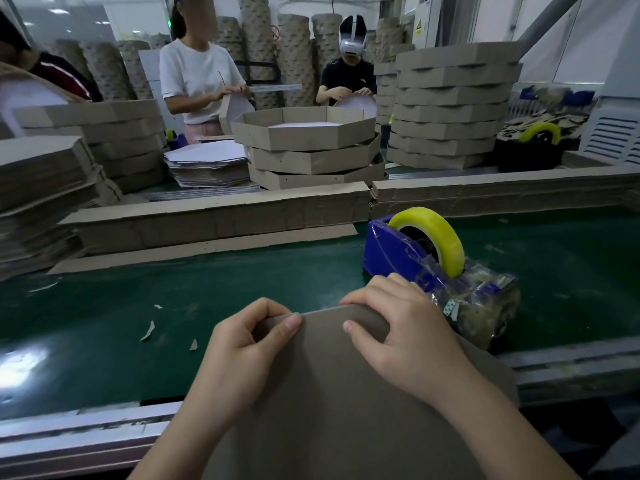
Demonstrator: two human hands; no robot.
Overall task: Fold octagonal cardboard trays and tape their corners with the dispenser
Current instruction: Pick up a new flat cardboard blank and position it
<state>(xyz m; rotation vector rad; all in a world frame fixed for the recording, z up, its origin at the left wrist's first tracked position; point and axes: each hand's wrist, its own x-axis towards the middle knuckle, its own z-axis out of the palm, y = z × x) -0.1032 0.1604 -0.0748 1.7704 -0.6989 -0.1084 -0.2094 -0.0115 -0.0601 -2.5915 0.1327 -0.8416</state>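
Tray (329,393): a brown cardboard piece filling the lower centre of the frame, held up off the green tabletop (242,271), with its far edge level across the middle and its near part running out of the bottom of the frame. Whether any corner is taped yet cannot be seen from this side.

The left grip (242,344) pinches that far edge, thumb flat on the near face and fingers curled over. The right grip (405,334), just to its right, pinches the same edge the same way. The two thumbs (292,322) sit close together, with a short stretch of bare edge between them.

The step looks to be bending a wall along its crease. To do it well, I would set both thumbs right on the score line and roll the edge over evenly, so the fold runs straight and does not kink between the grips. Cardboard like this probably springs back, so the fold needs a firm press.

For taping, the dispenser (391,251) stands at centre right, just beyond the right grip, its yellow roll (446,237) on top. One grip should hold the corner closed while the other draws the tape. Its front is wrapped in loose film, so the tape end may be hard to find.

Small scraps (148,330) lie at lower left, well apart from the work. A finished stack (304,133) at upper centre shows the target shape.
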